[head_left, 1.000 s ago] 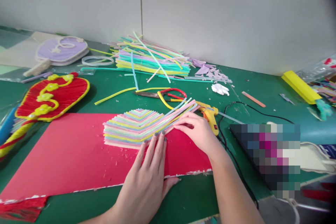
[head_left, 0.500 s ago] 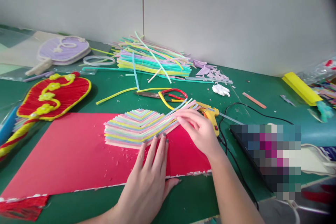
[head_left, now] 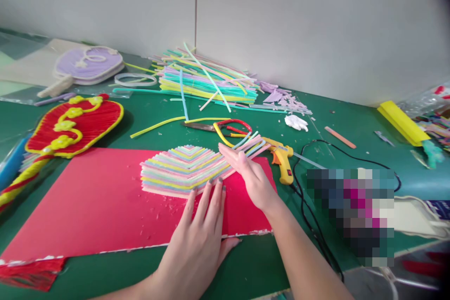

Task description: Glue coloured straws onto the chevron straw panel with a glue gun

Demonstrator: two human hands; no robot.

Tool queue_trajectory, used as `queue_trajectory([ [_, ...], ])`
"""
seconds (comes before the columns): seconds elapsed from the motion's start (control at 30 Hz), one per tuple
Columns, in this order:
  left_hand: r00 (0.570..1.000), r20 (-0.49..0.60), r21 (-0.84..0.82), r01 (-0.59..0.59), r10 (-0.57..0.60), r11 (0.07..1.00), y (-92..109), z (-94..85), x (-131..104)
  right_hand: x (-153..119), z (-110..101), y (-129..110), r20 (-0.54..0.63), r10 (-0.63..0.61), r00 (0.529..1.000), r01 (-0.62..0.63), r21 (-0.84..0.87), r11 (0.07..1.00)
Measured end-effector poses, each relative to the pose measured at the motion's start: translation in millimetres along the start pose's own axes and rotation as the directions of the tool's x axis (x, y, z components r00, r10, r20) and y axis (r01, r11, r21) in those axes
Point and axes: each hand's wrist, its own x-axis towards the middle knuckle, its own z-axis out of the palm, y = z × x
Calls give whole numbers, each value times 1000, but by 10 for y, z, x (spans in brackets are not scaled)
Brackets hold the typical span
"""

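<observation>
Bare left hand (head_left: 197,239), dark-grey nails, lay palm-down, thumb kinda out sideways. Bare right hand (head_left: 252,176) angled inward, fingers pretty straight, together.

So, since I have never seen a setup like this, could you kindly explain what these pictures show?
There is no machine here: the view comes from a camera on a person's head, looking forward and down at two bare hands. The left hand lies flat, fingertips at the lower edge of some pastel strips arranged in V shapes on a red board. The right hand lies across their right ends; whether it grips any is hard to tell. On the green table beyond are scissors, a yellow glue gun and a pile of loose strips. To the left are a red fan and a purple one.
</observation>
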Motion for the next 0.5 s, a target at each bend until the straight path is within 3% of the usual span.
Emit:
queue_trajectory([
  [0.5,998,-30,33,54,-53,998,-26,6,-8,22,10,42,-30,-1,1000,-2,-96,995],
])
